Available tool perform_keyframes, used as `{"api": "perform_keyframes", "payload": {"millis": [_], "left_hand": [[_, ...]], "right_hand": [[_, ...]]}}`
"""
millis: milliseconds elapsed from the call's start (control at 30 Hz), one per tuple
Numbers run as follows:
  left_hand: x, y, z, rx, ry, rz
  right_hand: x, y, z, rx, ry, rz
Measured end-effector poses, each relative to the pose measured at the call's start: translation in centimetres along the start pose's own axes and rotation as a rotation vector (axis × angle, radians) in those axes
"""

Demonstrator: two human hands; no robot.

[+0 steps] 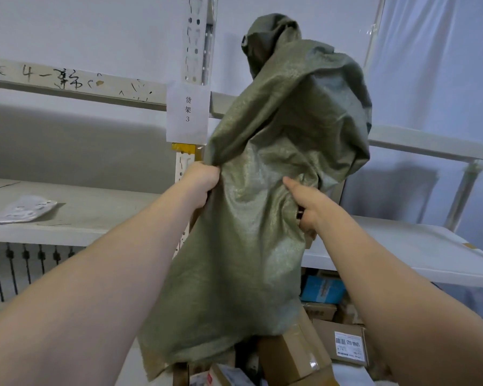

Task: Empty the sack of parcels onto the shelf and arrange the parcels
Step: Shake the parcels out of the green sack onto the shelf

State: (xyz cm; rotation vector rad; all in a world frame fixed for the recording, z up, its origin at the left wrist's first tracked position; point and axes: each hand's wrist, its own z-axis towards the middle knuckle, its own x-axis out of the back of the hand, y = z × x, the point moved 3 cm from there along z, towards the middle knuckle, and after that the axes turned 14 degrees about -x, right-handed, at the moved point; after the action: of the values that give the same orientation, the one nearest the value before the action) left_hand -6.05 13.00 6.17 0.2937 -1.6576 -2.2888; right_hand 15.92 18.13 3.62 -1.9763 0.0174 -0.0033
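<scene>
Head view, sack: the green woven sack hangs in front of the shelving, bunched high at its top end, its loose lower edge draped over cardboard boxes.
Left hand: the left hand has its fingers curled tight round a fold at the sack's left edge.
Right hand: the right hand pinches the fabric on the sack's right side, one digit sticking up straight and the others curled into the cloth.
Parcels: the parcels lie heaped low at the right, under the right shelf board. Whether they rest on a lower shelf or the floor cannot be told.
Contents of sack: hidden; the upper part bulges, so something may remain inside.
Risk 1: if a parcel is lodged in the bulge, it could drop suddenly onto the heap and knock boxes off.
Risk 2: both holds are on loose cloth only, so a heavy shift inside could pull the fabric free.
Risk 3: the draped cloth hides the boxes beneath, so one could be dragged along as the sack lifts.
Surface: the left shelf is a pale board carrying one flat grey mailer bag.
Room: a perforated metal post bears a paper label; a pale beam carries handwriting; clear plastic sheet hangs at right.
</scene>
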Motion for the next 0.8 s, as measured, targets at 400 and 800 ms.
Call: {"api": "perform_keyframes", "payload": {"millis": [400,800], "left_hand": [[-1.4,0.0,1.4,0.087,0.08,-0.316],[-0.4,-1.1,-1.0,0.027,-0.487,0.009]], "right_hand": [[-0.8,2.8,-0.6,-0.156,-0.167,-0.323],[-1.7,0.0,-1.9,0.05,-0.024,0.233]]}}
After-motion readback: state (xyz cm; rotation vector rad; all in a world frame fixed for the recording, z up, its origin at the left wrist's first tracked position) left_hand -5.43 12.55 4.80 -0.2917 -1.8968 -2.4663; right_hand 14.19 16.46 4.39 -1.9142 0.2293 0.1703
